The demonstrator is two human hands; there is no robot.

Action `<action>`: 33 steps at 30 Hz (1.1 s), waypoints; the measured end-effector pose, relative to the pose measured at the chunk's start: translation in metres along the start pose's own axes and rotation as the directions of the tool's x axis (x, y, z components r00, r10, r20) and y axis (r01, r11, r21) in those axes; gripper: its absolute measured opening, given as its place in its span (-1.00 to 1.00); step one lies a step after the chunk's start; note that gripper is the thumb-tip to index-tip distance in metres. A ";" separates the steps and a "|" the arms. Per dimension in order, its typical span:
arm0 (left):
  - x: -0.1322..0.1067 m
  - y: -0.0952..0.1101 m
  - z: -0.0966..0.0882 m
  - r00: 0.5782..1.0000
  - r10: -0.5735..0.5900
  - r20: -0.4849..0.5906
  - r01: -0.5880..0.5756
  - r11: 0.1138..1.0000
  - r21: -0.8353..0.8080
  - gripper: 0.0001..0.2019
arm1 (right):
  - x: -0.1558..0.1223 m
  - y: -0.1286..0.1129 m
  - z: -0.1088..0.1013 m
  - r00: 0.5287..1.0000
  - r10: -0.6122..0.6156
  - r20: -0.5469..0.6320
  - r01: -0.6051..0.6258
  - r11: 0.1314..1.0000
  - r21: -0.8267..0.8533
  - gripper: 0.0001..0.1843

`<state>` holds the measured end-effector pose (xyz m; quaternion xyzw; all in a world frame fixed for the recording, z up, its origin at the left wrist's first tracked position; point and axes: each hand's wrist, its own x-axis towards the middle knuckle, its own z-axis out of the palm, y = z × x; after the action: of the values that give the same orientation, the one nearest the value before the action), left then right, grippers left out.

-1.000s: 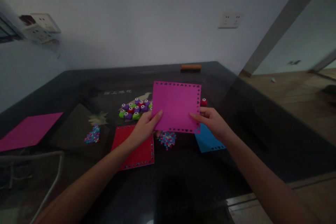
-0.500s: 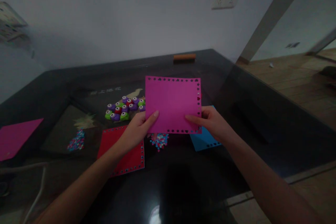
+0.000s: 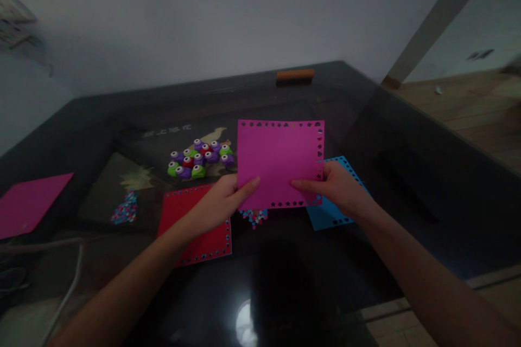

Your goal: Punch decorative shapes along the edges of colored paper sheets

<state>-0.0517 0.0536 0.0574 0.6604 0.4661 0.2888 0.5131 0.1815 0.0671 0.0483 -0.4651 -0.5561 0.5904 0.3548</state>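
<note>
A pink sheet of card (image 3: 277, 157) is held up above the table between my two hands. Small star, heart and other shapes are punched along its top, right and part of its bottom edge. My left hand (image 3: 228, 198) grips the lower left side, thumb on the front. On the lower right, my right hand (image 3: 340, 187) pinches it the same way; the other fingers are hidden behind. Beneath my left arm lies a red card (image 3: 211, 238) with a punched border. A blue card (image 3: 331, 214) with punched shapes lies partly under my right hand.
Several eyed punches (image 3: 198, 158) in purple, green and red cluster behind my left hand. Confetti piles (image 3: 125, 207) lie on the dark glossy table (image 3: 195, 303). Another pink card (image 3: 32, 203) is at the left, near a pale cable (image 3: 69, 287). A brown roll (image 3: 295, 75) lies at the back.
The camera view has tilted and turned slightly, shifting the table within the picture. Both hands keep the same hold on the pink card.
</note>
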 end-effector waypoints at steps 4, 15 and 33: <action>0.000 0.001 -0.007 0.995 0.054 0.088 -0.057 0.998 0.032 -0.74 | 0.000 -0.002 -0.002 0.998 0.014 -0.058 -0.017 0.999 -0.047 -0.80; 0.022 -0.040 -0.064 0.924 0.258 -0.282 0.072 0.607 0.791 -0.76 | 0.002 0.000 -0.005 0.985 0.003 -0.175 -0.012 0.999 -0.049 -0.80; 0.028 -0.049 -0.056 0.961 0.204 -0.187 0.083 0.430 0.899 -0.63 | 0.004 0.004 -0.005 0.987 0.007 -0.163 -0.016 0.998 -0.057 -0.76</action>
<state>-0.1046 0.1036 0.0258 0.8025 0.5882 0.1006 0.0033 0.1850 0.0717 0.0443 -0.5250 -0.5396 0.5360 0.3819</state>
